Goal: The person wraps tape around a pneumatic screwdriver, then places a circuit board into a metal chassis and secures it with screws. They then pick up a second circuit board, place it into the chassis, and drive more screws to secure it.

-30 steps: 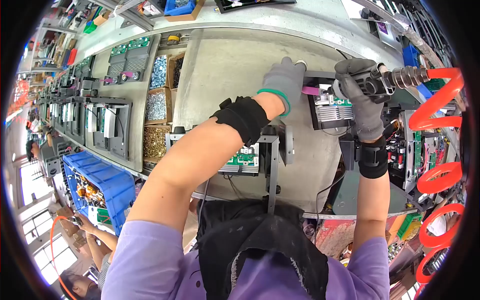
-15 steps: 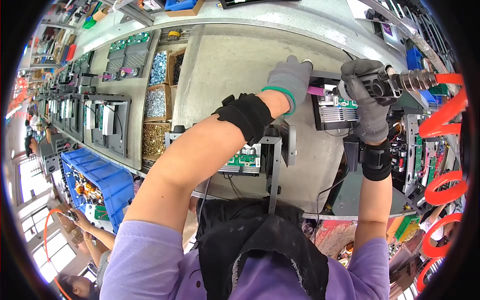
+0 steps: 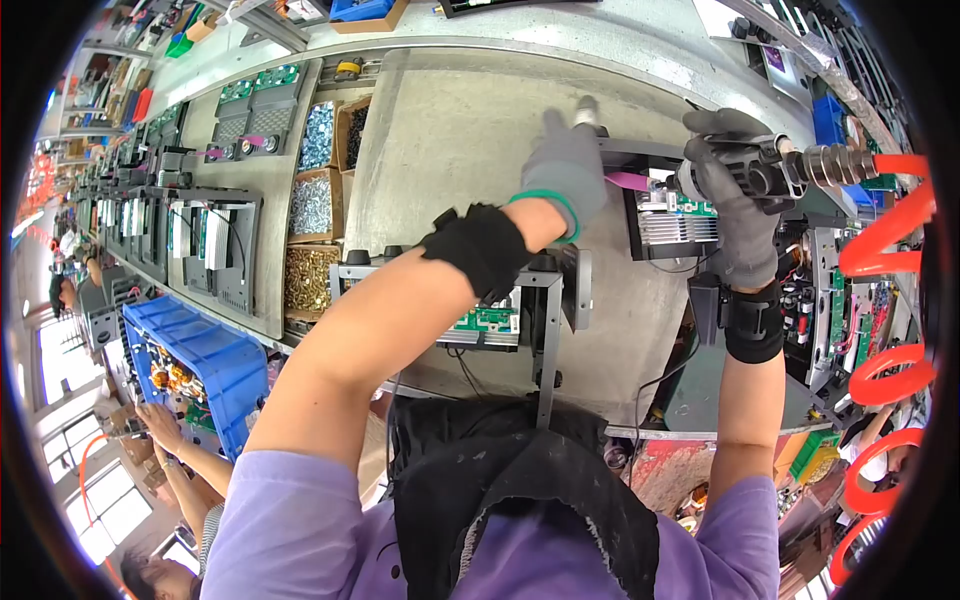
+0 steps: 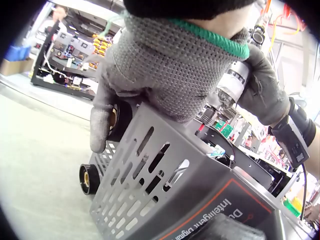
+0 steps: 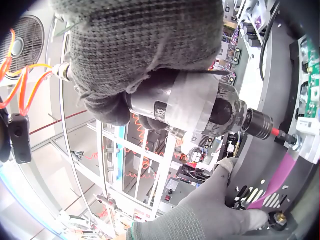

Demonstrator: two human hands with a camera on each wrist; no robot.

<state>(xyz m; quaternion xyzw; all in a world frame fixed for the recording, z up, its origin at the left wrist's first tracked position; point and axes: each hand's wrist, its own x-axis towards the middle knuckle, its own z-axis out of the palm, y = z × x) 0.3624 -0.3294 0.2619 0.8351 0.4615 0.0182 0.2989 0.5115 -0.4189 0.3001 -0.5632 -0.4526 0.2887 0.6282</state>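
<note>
My gloved left hand [image 3: 565,170] rests on the end of a dark metal housing [image 4: 150,170] with slotted vents, fingers spread and fairly straight. In the left wrist view one finger reaches down beside a black round knob; another knob [image 4: 89,179] sits lower. My gloved right hand [image 3: 738,215] grips a power driver [image 5: 192,102], its red-collared bit [image 5: 283,135] meeting a fastener at the end of a purple strip [image 5: 280,177]. Inside the housing are a green circuit board [image 5: 312,85] and a silver finned heatsink [image 3: 675,230].
Another frame with a green board [image 3: 490,320] stands near my body. Screw bins [image 3: 315,205] and more units [image 3: 215,245] lie left, beyond them a blue crate [image 3: 195,350]. An orange coiled hose [image 3: 885,250] hangs right. Another person's hands [image 3: 165,430] show at lower left.
My left hand has shifted slightly left and its fingers have spread apart. Since the earliest frame, my right hand and the driver appear a little farther right; they stay at the housing.
</note>
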